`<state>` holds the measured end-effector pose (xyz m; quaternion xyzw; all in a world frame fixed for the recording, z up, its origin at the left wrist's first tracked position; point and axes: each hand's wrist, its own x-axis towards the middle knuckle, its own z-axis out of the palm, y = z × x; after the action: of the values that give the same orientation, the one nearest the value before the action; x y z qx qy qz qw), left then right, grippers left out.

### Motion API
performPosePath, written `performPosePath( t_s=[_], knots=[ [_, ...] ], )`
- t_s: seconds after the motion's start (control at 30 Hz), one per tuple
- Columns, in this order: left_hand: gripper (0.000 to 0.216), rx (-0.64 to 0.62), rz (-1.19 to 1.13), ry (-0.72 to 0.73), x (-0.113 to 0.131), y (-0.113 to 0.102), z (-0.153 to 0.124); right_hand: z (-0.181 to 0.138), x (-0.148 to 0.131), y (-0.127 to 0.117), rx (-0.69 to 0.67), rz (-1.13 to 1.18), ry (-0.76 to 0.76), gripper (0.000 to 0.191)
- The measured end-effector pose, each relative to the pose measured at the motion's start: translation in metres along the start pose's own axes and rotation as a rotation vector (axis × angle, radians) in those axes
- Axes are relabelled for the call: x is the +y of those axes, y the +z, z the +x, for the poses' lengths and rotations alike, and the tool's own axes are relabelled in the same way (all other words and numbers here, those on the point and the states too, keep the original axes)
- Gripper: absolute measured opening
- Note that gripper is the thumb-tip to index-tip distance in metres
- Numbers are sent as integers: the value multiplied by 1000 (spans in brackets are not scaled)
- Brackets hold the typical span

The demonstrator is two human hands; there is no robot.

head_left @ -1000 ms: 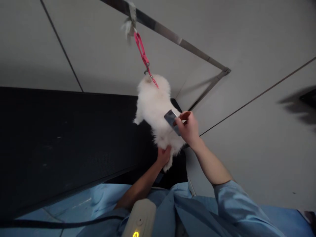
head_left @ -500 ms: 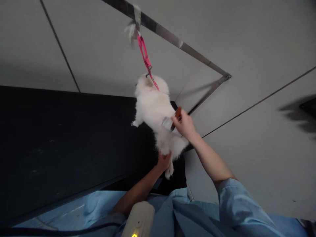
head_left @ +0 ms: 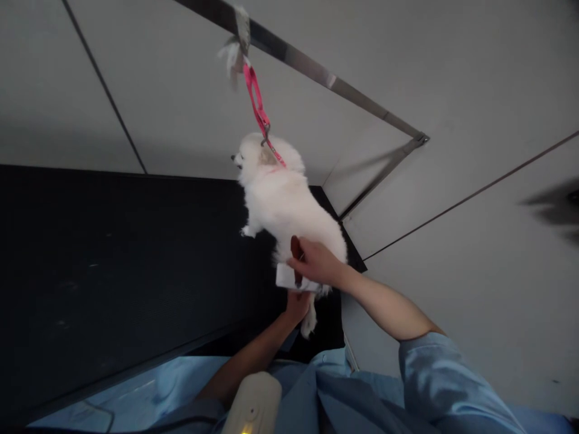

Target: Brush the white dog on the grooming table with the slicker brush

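Observation:
A small fluffy white dog (head_left: 284, 208) stands on a black table (head_left: 113, 259), tied by a pink leash (head_left: 257, 108) to a metal bar (head_left: 316, 66) above. My right hand (head_left: 316, 265) is closed on a grooming brush (head_left: 292, 277) with a brown handle, pressed against the dog's rear. My left hand (head_left: 296, 306) is closed around the dog's hind leg, just below the brush.
The metal bar bends down into a post (head_left: 384, 172) at the table's far corner. A grey tiled floor (head_left: 474, 253) lies to the right. A pale device with a lit yellow dot (head_left: 253, 407) hangs at my chest over my blue clothing.
My right hand has drawn the brush from the dog's flank down to its rear. The dog's head has turned to the left. My left hand keeps its hold on the hind leg.

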<state>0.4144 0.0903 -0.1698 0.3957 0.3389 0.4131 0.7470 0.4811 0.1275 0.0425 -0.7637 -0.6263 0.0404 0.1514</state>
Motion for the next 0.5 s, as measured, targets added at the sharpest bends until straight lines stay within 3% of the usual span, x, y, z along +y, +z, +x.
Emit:
performPosePath(
  t_s=[0.03,0.13,0.17,0.27,0.3,0.37,0.43,0.5],
  knots=[
    [72,15,-16,10,0,0,0,-2,2,1,31,7,41,18],
    [66,45,-22,-11,1,-2,-1,-8,6,1,292,14,148,16],
    [64,45,-31,-13,3,-3,-2,-10,6,1,290,23,115,17],
    [63,49,-108,-14,11,-2,-5,-14,6,1,71,53,0,19],
    [63,67,-134,-25,15,-1,-7,-15,6,1,72,55,30,20],
    [61,104,-168,-56,21,1,-9,-17,6,0,236,45,155,18],
    [60,125,-195,-68,26,1,-11,-21,6,0,338,51,180,17],
    [61,109,-215,-68,29,0,-11,-24,7,2,208,90,85,18]
  ],
)
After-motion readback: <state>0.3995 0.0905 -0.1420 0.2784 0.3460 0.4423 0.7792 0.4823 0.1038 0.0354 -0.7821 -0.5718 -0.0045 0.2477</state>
